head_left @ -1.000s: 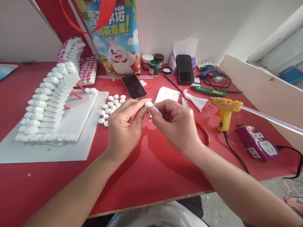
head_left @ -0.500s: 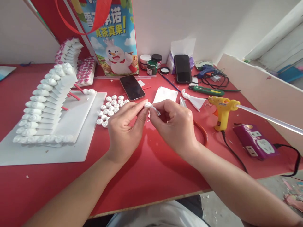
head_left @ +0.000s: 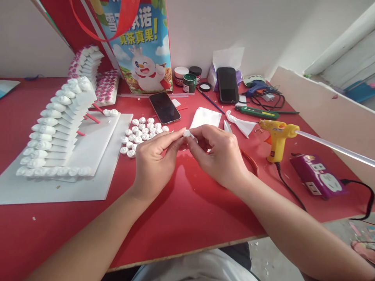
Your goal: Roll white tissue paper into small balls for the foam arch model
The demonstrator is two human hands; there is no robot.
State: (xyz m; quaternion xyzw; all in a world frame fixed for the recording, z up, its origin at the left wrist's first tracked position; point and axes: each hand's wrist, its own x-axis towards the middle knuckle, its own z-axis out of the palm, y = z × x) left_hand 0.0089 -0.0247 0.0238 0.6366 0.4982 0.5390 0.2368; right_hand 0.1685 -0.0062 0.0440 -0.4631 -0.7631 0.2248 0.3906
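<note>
Between the fingertips of both hands is a small white rolled paper rose (head_left: 186,133). My left hand (head_left: 156,156) pinches it from the left, thumb against forefinger. From the other side my right hand (head_left: 216,150) grips it, its curled fingers hiding most of the paper tail. Just left of my hands, several finished white paper roses (head_left: 138,132) lie in a cluster on the red table (head_left: 187,218). A stack of white paper sheets (head_left: 206,117) lies right behind my fingers, and a twisted piece of white paper (head_left: 241,125) rests to its right.
At left, a curved stepped model with white roses (head_left: 49,128) stands on a white board (head_left: 102,187). A phone (head_left: 164,107), paint jars (head_left: 189,82) and a printed bag (head_left: 143,50) are behind. Rightward are a yellow glue gun (head_left: 277,136) and a purple power box (head_left: 318,175).
The rose has shifted slightly right, and its loose paper tail, visible before, is now mostly covered by my right fingers. Both hands keep their pinch.
</note>
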